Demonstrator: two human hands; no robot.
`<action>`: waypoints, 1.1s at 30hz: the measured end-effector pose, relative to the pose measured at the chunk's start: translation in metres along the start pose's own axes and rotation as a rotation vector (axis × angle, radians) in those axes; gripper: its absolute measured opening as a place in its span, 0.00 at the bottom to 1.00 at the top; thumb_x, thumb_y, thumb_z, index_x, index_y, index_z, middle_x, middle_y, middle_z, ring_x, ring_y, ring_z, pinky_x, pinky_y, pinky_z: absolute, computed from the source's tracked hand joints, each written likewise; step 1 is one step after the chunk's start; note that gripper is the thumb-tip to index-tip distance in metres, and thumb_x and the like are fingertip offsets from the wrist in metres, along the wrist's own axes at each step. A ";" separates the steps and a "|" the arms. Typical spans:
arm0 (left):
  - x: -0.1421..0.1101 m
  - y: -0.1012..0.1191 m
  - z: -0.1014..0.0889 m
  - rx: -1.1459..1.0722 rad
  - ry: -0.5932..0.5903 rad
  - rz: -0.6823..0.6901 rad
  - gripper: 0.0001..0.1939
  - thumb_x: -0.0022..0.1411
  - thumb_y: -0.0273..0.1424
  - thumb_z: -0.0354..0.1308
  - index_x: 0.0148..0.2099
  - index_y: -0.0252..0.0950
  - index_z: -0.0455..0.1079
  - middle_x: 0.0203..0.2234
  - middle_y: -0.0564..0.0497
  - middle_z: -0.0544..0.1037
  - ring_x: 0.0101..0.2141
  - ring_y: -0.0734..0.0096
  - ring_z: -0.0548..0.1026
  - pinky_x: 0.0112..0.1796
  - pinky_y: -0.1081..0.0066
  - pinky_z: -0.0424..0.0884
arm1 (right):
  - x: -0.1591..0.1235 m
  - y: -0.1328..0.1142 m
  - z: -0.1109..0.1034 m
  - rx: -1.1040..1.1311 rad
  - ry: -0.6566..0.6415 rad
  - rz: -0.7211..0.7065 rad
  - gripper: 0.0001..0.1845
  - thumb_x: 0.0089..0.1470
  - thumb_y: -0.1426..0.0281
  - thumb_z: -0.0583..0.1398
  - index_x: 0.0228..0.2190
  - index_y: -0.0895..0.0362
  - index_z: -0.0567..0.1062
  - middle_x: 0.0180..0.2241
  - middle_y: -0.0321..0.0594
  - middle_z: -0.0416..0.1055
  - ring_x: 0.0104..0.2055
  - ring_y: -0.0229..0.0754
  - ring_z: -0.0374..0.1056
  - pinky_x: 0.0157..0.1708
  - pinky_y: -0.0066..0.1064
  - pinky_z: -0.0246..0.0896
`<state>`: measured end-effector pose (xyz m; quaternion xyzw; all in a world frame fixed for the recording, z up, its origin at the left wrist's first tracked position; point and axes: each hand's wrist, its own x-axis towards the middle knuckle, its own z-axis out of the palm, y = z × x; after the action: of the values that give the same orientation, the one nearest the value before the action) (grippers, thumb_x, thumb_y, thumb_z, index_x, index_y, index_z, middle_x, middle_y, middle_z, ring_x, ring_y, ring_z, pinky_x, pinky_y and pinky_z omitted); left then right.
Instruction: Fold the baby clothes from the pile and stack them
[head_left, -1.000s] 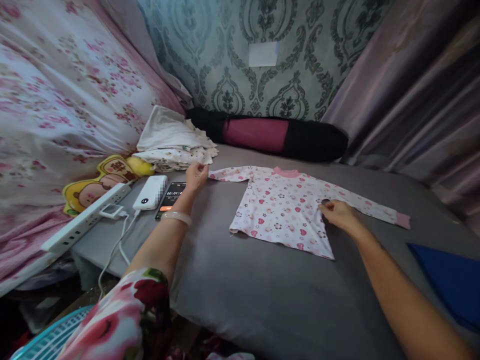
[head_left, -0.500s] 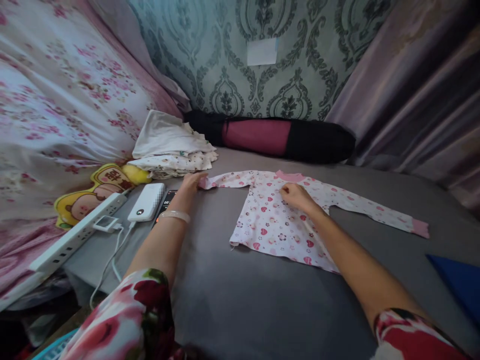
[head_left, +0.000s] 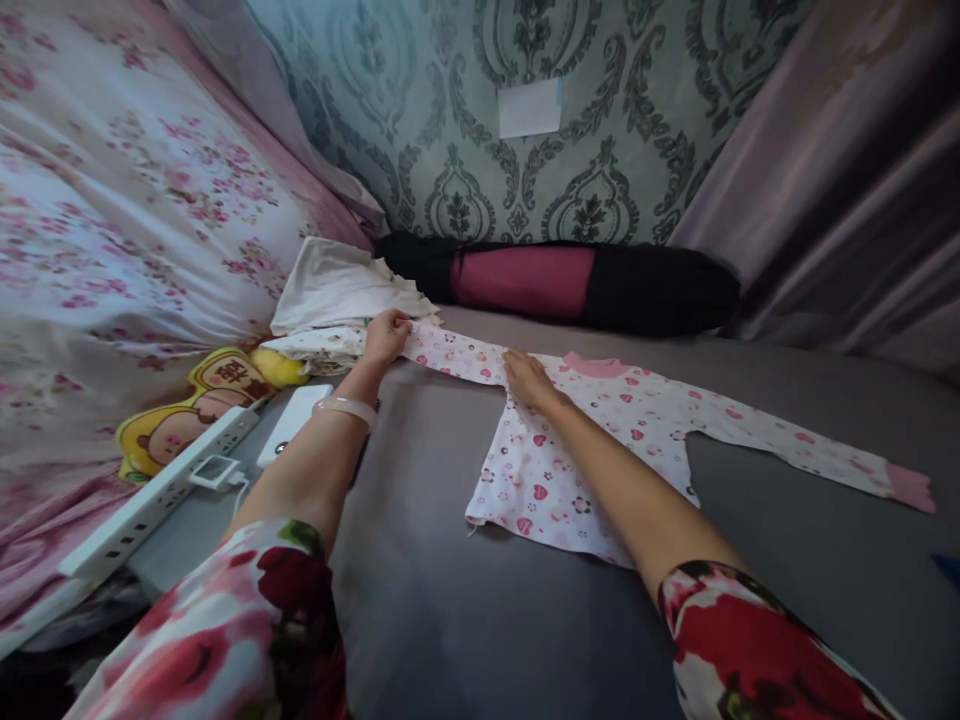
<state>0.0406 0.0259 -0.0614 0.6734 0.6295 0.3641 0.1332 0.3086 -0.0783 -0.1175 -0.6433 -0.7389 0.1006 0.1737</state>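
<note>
In the head view, the right hand [head_left: 527,382] has moved to the shirt's shoulder, its grip flat and loose. The left hand [head_left: 388,335] pinches the cuff, so that sleeve [head_left: 454,358] looks straighter. One shirt [head_left: 517,460], two sleeves, on a grey sheet [head_left: 450,620]; one long roll [head_left: 525,285] behind the shirt.

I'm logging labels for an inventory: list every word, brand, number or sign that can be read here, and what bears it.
No text reads clearly.
Yellow cartoon-pig plush cushion: marking on its sign-like top, too blurred to read.
White plastic power bank: small display, too small to read.
White rectangular sheet on the green-grey patterned wall: no writing visible.
</note>
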 end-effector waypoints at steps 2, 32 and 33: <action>0.006 0.001 0.001 0.061 -0.001 0.027 0.14 0.56 0.29 0.55 0.43 0.32 0.75 0.33 0.46 0.78 0.35 0.65 0.73 0.39 0.70 0.67 | -0.001 -0.006 0.006 -0.013 -0.004 0.027 0.25 0.66 0.67 0.45 0.61 0.60 0.62 0.66 0.48 0.52 0.68 0.48 0.45 0.64 0.43 0.39; -0.170 0.083 0.040 0.163 -0.529 -0.009 0.12 0.59 0.38 0.54 0.30 0.36 0.72 0.26 0.47 0.78 0.31 0.64 0.75 0.32 0.70 0.63 | -0.046 0.053 -0.009 -0.139 0.086 0.288 0.35 0.65 0.59 0.42 0.63 0.72 0.54 0.67 0.59 0.46 0.69 0.54 0.36 0.65 0.46 0.29; -0.174 0.083 0.036 0.155 -0.541 -0.009 0.12 0.59 0.38 0.54 0.29 0.37 0.71 0.26 0.47 0.78 0.31 0.64 0.75 0.32 0.70 0.63 | -0.044 0.058 -0.008 -0.144 0.087 0.304 0.36 0.65 0.58 0.41 0.63 0.72 0.54 0.67 0.59 0.46 0.69 0.54 0.37 0.65 0.47 0.30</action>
<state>0.1370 -0.1424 -0.0898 0.7514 0.6001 0.1213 0.2461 0.3696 -0.1131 -0.1375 -0.7620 -0.6303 0.0448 0.1417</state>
